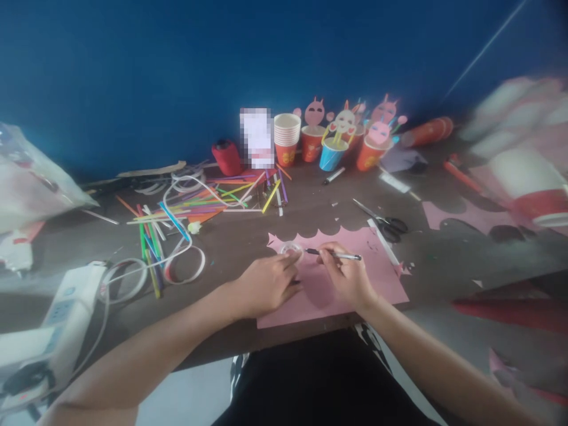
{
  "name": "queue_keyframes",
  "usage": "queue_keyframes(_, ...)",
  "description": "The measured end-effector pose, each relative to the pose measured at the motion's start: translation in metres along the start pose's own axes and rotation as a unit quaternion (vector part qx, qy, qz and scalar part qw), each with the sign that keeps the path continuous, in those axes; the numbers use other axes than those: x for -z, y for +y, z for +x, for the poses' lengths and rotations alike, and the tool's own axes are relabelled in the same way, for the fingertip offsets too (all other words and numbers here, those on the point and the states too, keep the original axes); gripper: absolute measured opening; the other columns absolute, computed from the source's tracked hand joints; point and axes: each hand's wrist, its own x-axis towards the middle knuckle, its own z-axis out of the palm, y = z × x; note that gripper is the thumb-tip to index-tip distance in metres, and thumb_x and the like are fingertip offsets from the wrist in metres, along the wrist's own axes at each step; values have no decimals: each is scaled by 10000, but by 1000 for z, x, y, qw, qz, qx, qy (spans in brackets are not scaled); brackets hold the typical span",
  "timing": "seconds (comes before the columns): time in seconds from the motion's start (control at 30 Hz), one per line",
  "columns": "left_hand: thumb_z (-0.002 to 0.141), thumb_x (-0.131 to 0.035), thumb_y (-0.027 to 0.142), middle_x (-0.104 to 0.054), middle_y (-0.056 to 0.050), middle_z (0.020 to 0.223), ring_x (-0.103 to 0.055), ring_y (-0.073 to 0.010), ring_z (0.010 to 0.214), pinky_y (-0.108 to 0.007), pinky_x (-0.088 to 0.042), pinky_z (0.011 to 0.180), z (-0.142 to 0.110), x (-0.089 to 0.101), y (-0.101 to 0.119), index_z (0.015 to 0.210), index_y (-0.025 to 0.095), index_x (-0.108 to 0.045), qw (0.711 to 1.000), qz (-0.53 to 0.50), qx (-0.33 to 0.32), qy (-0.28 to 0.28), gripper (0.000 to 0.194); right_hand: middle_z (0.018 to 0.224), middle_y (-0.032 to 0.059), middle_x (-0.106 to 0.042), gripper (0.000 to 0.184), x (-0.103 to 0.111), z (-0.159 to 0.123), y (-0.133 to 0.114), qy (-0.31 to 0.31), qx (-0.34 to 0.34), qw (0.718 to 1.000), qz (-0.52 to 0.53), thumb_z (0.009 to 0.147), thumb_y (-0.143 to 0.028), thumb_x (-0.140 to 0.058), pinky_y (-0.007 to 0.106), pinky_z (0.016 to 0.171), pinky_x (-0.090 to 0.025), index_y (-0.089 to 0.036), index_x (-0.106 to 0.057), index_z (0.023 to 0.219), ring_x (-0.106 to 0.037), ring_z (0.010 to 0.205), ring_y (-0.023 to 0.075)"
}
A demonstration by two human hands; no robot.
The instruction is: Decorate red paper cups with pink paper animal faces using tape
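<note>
A sheet of pink paper [377, 284] lies on the table in front of me, its far edge cut into scallops. My left hand [266, 287] has its fingers curled, with the fingertips pressing a small clear round ring [290, 247] onto the paper's left part. In my right hand [352, 281] a pen [348, 256] is pinched, its dark tip pointing left at the ring's edge. Whether the tip touches the paper I cannot tell. Black-handled scissors [390, 226] lie beyond the sheet's far right corner.
Colourful sticks [213, 198] are spread at the back left, near tape rolls [189, 266] and a power strip [66, 313]. Stacked paper cups [287, 139] and decorated cups [333, 154] stand along the blue wall. Pink paper offcuts [474, 219] lie right.
</note>
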Motion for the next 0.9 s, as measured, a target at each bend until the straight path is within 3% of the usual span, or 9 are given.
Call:
queue_keyframes(0.13,923,-352,391,-464,-134,1365,-527,-249,1163,-368,-460,936,0,3,-5,900,135,-607,999,-29,-10,-18,362,758,20,-644,127,2,-7,1,0,22,1000,0,903,-257,-469,218,632,-455,-184,-573,899,-620,666,121)
queue_keyframes(0.3,941,-301,413,-490,-124,1347,-478,-228,1222,-353,-389,1000,4,11,-14,1132,131,-548,996,-81,-33,-30,420,832,34,-645,111,2,-17,1,-5,66,998,-6,895,-214,-470,251,717,-471,-189,-573,925,-635,757,141)
queue_keyframes(0.4,947,-275,422,-507,-100,1335,-491,-209,1206,-327,-383,988,8,20,-18,1153,157,-553,992,-113,-33,-49,436,848,36,-650,101,1,-22,-4,-11,96,995,-12,887,-190,-476,256,736,-476,-193,-573,914,-633,780,144)
queue_keyframes(0.67,933,-271,480,-487,-89,1356,-482,-215,1206,-307,-367,961,9,32,-26,1315,194,-445,974,-200,2,-102,508,796,68,-630,136,-3,-34,-10,-68,212,965,-141,883,-136,-446,297,688,-484,-154,-555,963,-595,765,176)
queue_keyframes(0.77,929,-268,499,-451,-71,1392,-470,-211,1219,-295,-343,979,11,34,-28,1323,207,-443,966,-229,12,-119,520,781,68,-617,138,-6,-38,-9,-89,224,952,-189,890,-154,-446,292,665,-475,-139,-561,965,-588,765,181)
queue_keyframes(0.9,926,-258,514,-509,-61,1339,-575,-182,1060,-270,-384,906,13,39,-29,1278,202,-492,954,-261,14,-145,525,747,55,-596,147,-9,-42,-15,-105,227,948,-197,895,-162,-436,278,626,-457,-138,-565,961,-574,727,170)
